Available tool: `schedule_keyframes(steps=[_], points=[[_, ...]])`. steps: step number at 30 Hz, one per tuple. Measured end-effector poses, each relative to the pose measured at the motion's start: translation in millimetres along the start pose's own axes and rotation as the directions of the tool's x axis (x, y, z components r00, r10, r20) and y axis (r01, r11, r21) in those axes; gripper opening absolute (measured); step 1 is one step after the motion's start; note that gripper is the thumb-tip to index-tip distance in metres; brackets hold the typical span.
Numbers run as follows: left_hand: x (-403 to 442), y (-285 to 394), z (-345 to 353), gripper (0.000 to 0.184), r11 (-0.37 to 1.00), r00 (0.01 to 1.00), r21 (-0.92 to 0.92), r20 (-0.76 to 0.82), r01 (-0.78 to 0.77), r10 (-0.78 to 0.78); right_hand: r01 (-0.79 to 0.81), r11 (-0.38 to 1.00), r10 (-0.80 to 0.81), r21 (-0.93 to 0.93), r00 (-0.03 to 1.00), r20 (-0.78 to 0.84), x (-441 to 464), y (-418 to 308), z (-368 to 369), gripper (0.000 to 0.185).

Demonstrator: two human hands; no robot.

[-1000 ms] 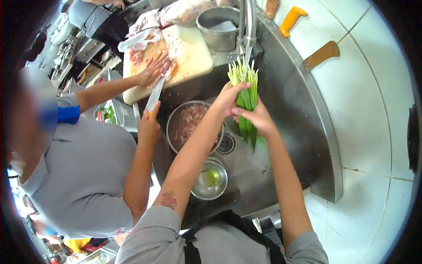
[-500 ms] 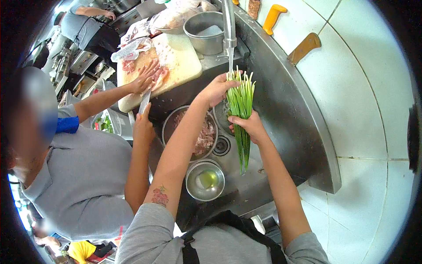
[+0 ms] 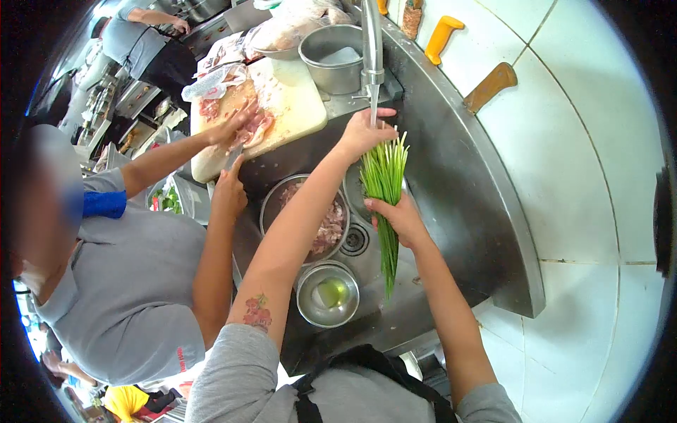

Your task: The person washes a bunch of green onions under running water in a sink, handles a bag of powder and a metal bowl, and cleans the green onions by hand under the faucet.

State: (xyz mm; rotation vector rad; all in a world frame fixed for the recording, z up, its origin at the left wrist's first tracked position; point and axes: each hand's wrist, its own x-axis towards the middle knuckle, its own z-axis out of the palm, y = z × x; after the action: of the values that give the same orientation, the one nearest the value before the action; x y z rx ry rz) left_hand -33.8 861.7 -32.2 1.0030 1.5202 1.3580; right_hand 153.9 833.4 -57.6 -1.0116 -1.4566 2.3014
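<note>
A long bunch of green onions (image 3: 383, 180) hangs over the sink, white ends up and dark green tips down. My right hand (image 3: 399, 217) is wrapped round its middle. My left hand (image 3: 367, 134) is by the white ends, directly beneath the faucet (image 3: 372, 53), fingers stretched out and apart. Water from the spout runs onto this hand. Below and to the left, in the sink (image 3: 451, 204), sit a bowl of cut raw meat (image 3: 328, 229) and a smaller metal bowl (image 3: 305, 296) holding some yellow-green liquid. Another bowl behind the green onions is mostly hidden.
A co-worker (image 3: 141, 261) on the left presses raw meat with one hand on a white cutting board (image 3: 300, 99) and holds a knife. A metal pot (image 3: 331, 77) stands beside the faucet. Knives with yellow (image 3: 443, 39) and brown handles (image 3: 491, 86) are lodged behind the sink edge.
My left hand has let go of the white ends and risen into the water stream, its fingers spreading. The green onions, in my right hand, have come down slightly.
</note>
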Motion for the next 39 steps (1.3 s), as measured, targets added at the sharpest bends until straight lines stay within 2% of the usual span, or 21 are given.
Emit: schedule_keyframes(steps=[1,2,5,8,10,13,15,16,17,18,20,21,24,25,28,32,35,38,39], points=[[3.6,6.0,3.2,0.047,0.950,0.983,0.275,-0.066,-0.145,0.169,-0.004,1.000,0.004,0.002,1.000,-0.002,-0.4,2.6,1.3,0.030],[5.8,11.1,7.4,0.040,0.878,0.971,0.456,-0.106,-0.145,0.215,-0.019,1.000,0.019,-0.008,1.000,0.001,0.8,3.9,1.5,0.027],[13.0,35.0,7.1,0.033,0.734,0.935,0.666,-0.163,-0.131,0.314,-0.081,0.997,0.081,0.005,0.997,-0.008,4.4,3.0,2.4,0.022],[25.7,33.9,-7.3,0.027,0.570,0.839,0.811,-0.215,-0.131,0.500,-0.034,0.999,0.034,0.031,0.999,0.010,15.0,8.7,2.9,0.025],[11.2,43.2,-12.9,0.035,0.764,0.912,0.638,-0.255,-0.092,0.323,0.030,0.999,-0.030,0.032,1.000,0.008,17.4,1.7,6.9,0.027],[-17.3,6.2,-10.4,0.045,0.736,0.709,0.674,-0.489,-0.062,0.508,0.164,0.985,-0.167,0.051,0.984,0.056,30.2,-6.2,10.5,0.027],[-31.8,-31.5,-9.6,0.051,0.927,0.747,0.374,-0.614,-0.009,0.254,0.208,0.976,-0.212,0.061,0.975,0.065,37.3,-11.0,8.4,0.027],[-43.0,-30.9,-4.8,0.048,0.995,0.801,0.098,-0.596,0.000,0.058,0.202,0.977,-0.205,0.064,0.977,0.055,38.4,-13.9,7.7,0.026],[-55.1,-29.6,-1.1,0.044,0.982,0.843,-0.187,-0.523,0.032,-0.127,0.193,0.979,-0.196,0.067,0.979,0.048,39.0,-16.5,7.9,0.026],[-64.1,-27.2,0.0,0.041,0.889,0.871,-0.452,-0.402,0.080,-0.283,0.156,0.981,-0.163,0.117,0.985,0.051,39.8,-19.3,7.9,0.028],[-73.6,-26.5,-3.2,0.033,0.862,0.970,-0.485,-0.101,0.147,-0.222,0.080,0.973,-0.096,0.215,0.993,0.064,41.4,-24.4,4.0,0.030],[-75.5,-25.5,-5.3,0.030,0.851,0.983,-0.492,0.057,0.182,-0.177,0.110,0.973,-0.132,0.201,0.986,0.098,42.9,-24.4,1.3,0.031],[-73.1,-21.4,-11.5,0.031,0.885,0.988,-0.444,0.115,0.142,-0.101,0.154,0.964,-0.177,0.216,0.980,0.095,46.1,-26.3,-4.2,0.030],[-72.3,-18.0,-13.3,0.030,0.903,0.988,-0.403,0.096,0.150,-0.122,0.095,0.964,-0.131,0.249,0.982,0.133,49.2,-27.8,-12.6,0.032],[-68.0,-6.4,-14.2,0.031,0.886,0.985,-0.439,0.147,0.145,-0.089,0.116,0.975,-0.138,0.189,0.984,0.112,53.2,-33.3,-23.2,0.031],[-54.4,-12.1,-16.3,0.027,0.862,0.975,-0.481,0.215,0.159,-0.060,0.304,0.953,-0.303,0.013,0.948,0.097,58.1,-36.4,-21.5,0.030],[-50.4,-12.7,-16.6,0.025,0.836,0.977,-0.525,0.207,0.160,-0.057,0.199,0.969,-0.212,0.144,0.974,0.078,61.8,-38.3,-29.6,0.029],[-50.3,-8.4,-13.0,0.026,0.827,0.981,-0.544,0.189,0.145,-0.048,0.240,0.958,-0.250,0.156,0.967,0.049,54.4,-44.3,-24.3,0.028],[-49.2,-9.6,-11.5,0.026,0.832,0.982,-0.536,0.179,0.141,-0.051,0.266,0.958,-0.274,0.105,0.959,0.066,55.4,-43.6,-24.3,0.028]])
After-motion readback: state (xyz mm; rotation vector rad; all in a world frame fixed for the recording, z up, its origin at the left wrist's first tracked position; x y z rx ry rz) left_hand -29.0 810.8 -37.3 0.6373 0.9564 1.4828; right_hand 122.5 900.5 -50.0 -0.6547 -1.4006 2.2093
